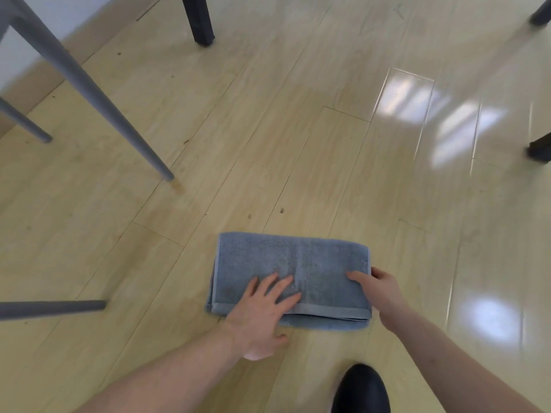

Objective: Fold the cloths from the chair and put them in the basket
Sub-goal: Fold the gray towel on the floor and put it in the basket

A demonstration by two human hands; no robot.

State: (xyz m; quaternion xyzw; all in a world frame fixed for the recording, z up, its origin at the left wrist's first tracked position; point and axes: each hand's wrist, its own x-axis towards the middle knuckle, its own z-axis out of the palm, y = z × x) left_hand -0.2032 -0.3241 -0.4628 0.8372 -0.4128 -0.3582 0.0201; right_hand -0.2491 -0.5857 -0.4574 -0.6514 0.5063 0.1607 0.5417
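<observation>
A blue-grey cloth (301,263) lies folded into a flat rectangle on the light wooden floor, in the lower middle of the head view. My left hand (262,311) presses flat on its near left part, fingers spread and straight. My right hand (378,290) grips the cloth's right edge, thumb on top and fingers curled round the side. The grey legs of the chair (89,93) stand at the upper left. No basket is in view.
Black furniture legs stand at the top middle (199,19) and at the right edge (539,150). A black shoe (362,389) is at the bottom, just near the cloth. A grey bar (53,308) lies low at the left. Bare floor stretches beyond the cloth.
</observation>
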